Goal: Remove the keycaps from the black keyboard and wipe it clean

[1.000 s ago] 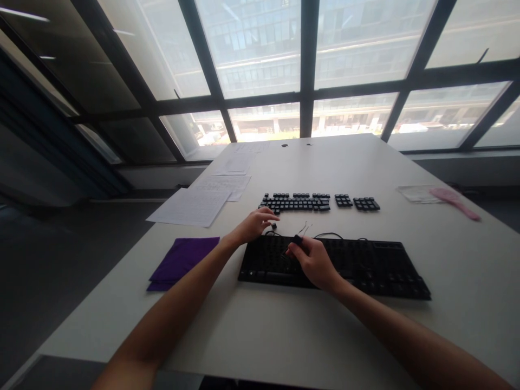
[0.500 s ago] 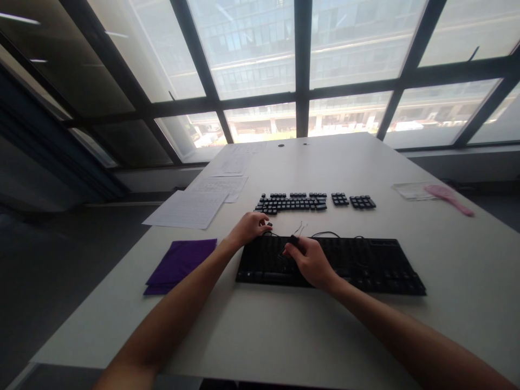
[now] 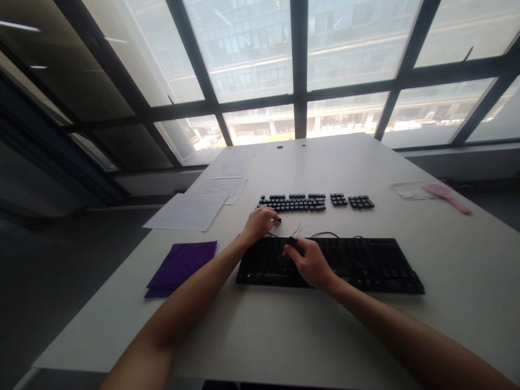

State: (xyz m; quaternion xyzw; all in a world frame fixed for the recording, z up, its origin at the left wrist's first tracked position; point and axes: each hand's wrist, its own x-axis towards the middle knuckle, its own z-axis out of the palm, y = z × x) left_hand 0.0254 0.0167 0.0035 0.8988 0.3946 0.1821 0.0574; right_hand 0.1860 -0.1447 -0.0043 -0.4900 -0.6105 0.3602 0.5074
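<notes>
A small black keycap is pinched between the fingertips of my left hand, just below the laid-out rows of loose keycaps. My right hand is closed round the dark handle of a wire keycap puller, whose thin metal prongs point up and away from me. Beneath that hand lies a black keyboard. Its upper left surface looks dark and even, while keys still show at the lower right. My right hand and wrist cover part of its middle.
A folded purple cloth lies left of the keyboard. Paper sheets spread along the table's left side. Smaller keycap groups stand right of the main rows. A pink hairbrush-like object rests by a pale wrapper.
My left hand has moved a little forward and to the right with the keycap, closer to the loose rows. My right hand stays over the keyboard with the puller.
</notes>
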